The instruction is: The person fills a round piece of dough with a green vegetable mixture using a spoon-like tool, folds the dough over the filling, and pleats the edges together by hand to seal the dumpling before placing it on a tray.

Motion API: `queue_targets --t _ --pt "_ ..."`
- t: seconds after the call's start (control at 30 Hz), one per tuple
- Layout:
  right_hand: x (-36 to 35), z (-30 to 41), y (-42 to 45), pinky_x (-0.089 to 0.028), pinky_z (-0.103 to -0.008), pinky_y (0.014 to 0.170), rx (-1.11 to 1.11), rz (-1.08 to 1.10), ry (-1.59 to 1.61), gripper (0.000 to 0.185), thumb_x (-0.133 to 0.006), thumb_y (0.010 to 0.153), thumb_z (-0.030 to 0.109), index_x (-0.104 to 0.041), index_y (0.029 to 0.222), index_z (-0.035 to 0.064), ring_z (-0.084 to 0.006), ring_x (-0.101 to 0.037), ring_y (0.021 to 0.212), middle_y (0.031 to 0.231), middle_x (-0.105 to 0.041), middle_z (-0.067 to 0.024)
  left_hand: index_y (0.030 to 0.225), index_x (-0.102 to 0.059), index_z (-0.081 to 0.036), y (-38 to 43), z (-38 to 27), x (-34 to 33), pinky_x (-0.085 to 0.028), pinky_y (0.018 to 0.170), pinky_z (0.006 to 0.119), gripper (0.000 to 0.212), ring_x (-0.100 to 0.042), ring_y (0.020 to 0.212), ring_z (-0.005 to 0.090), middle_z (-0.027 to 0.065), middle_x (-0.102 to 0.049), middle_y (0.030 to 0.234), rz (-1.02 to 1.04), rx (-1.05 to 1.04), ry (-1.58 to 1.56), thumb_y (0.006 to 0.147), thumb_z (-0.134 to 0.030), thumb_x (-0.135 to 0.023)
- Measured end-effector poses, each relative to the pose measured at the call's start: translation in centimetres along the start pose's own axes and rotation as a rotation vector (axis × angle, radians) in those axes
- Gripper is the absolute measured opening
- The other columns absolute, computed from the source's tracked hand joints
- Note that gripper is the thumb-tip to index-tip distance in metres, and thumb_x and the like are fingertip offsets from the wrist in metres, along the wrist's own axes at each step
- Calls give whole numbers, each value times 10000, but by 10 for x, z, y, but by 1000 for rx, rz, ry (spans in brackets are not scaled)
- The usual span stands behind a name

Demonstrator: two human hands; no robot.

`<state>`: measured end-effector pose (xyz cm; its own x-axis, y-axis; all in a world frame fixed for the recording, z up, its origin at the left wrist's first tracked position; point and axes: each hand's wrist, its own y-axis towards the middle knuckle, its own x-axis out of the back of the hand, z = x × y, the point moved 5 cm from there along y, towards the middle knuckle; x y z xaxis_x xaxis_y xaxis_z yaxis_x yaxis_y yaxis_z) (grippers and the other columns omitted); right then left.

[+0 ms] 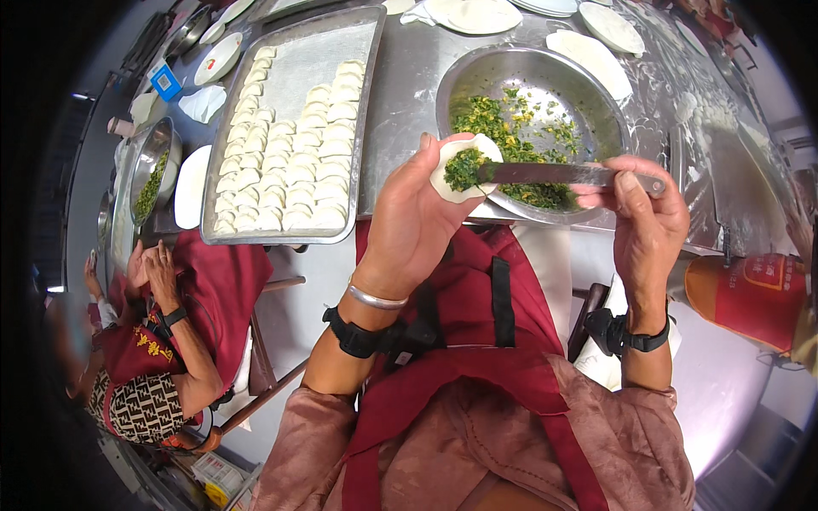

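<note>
In my left hand [415, 217] rests a round dough wrapper [489, 150], cupped in the palm and fingers. A mound of chopped green filling [464, 170] sits on the wrapper. My right hand [648, 211] grips a flat metal spatula [553, 174] by its holed end, and its other tip touches the filling. Just beyond both hands stands a wide steel bowl [601, 83], with loose green and yellow filling [479, 121] spread over its bottom. To the left, rows of folded dumplings [307, 160] lie on a metal tray [319, 45].
White plates [473, 14] and a wrapper-covered plate [591, 61] stand behind the bowl. Flour dusts the steel table [664, 96] at right. A co-worker [166, 345] sits at left by another filling bowl [153, 172]. A blue stand [164, 81] bears a printed code.
</note>
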<state>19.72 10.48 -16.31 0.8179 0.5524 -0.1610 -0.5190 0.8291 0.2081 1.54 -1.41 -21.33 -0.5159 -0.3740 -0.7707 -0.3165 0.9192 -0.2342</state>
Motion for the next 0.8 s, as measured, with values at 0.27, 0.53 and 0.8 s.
queue_targets --t 0.27,0.53,0.8 --pt "1 5 -2 -589 -322 744 74 40 -110 170 -554 954 22 -597 1094 -64 -238 -705 823 976 -676 -157 1325 -432 76 -1 0 -2 -378 1093 439 555 -517 1229 276 179 -536 1310 2 7 -21 1043 -391 -326" --pt "-1 2 -7 -589 -329 752 7 58 -16 180 -559 954 39 -599 1091 -71 -253 -707 811 981 -673 -159 1335 -428 69 1 1 -1 -380 1090 446 569 -514 1236 282 181 -537 1318 13 19 -27 1041 -406 -322" --pt "13 2 3 -602 -355 731 87 15 -26 189 -559 952 43 -595 1087 -85 -274 -709 812 988 -666 -167 1356 -405 81 -4 1 -8 -370 1108 466 599 -496 1263 305 197 -513 1352 62 57 -40 1038 -418 -313"
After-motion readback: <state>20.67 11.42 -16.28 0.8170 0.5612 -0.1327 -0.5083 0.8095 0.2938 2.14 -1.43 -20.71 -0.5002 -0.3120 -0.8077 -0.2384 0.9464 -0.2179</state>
